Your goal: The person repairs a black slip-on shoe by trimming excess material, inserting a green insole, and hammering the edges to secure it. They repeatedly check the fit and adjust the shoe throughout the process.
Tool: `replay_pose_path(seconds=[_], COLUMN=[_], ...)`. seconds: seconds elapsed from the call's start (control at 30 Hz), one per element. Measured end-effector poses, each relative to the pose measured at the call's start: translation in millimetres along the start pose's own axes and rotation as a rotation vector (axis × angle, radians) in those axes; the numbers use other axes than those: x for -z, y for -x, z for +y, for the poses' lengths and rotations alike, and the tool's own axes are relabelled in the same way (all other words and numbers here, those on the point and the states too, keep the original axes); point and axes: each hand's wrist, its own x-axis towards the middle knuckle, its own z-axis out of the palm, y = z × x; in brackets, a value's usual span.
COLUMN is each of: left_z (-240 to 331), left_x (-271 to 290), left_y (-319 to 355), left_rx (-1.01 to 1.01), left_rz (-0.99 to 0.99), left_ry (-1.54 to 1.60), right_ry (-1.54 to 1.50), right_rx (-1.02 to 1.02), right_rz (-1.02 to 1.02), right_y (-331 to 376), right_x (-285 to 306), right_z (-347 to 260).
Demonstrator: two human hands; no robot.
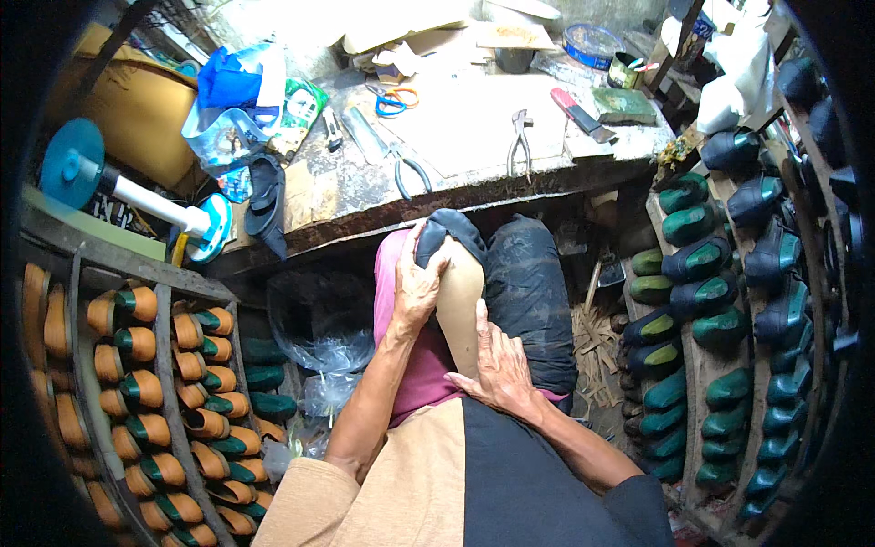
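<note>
Work looks midway: your left hand (417, 290) grips the dark toe of the shoe (456, 292) on your lap, your right hand (497, 369) lies flat at its heel, pincers (520, 139) untouched on the bench (474, 118) beyond.

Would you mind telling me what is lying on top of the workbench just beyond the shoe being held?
On the workbench: pliers, scissors with orange and blue handles, another long-handled tool, a red-handled knife, and a green block. Bags cover its left end, hiding what lies beneath.
</note>
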Motion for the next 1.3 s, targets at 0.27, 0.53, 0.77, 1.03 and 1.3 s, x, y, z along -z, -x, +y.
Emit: replay_pose_path(seconds=[0.27,0.53,0.77,1.03,1.3], left_z=[51.8,47.2,7.6,-19.6,-26.0], left_x=[13.3,15.8,1.8,9.4,0.2], left_y=[26.2,6.2,15.5,-7.4,-24.5], left_rx=[0.051,0.183,0.452,0.533,0.660], left_rz=[0.096,-0.104,-0.203,-0.280,-0.275], left_ry=[0.464,1.088,1.472,1.318,1.201], right_ry=[0.049,0.152,0.134,0.197,0.378], right_rx=[0.312,0.516,0.453,0.394,0.372], right_rz=[0.419,0.409,0.328,0.103,-0.009], right_y=[21.1,54.2,49.9,14.0,-21.3], right_x=[44.0,118.7,114.4,116.4,120.8], right_z=[-6.6,-9.2,-28.2,-52.9,-75.7])
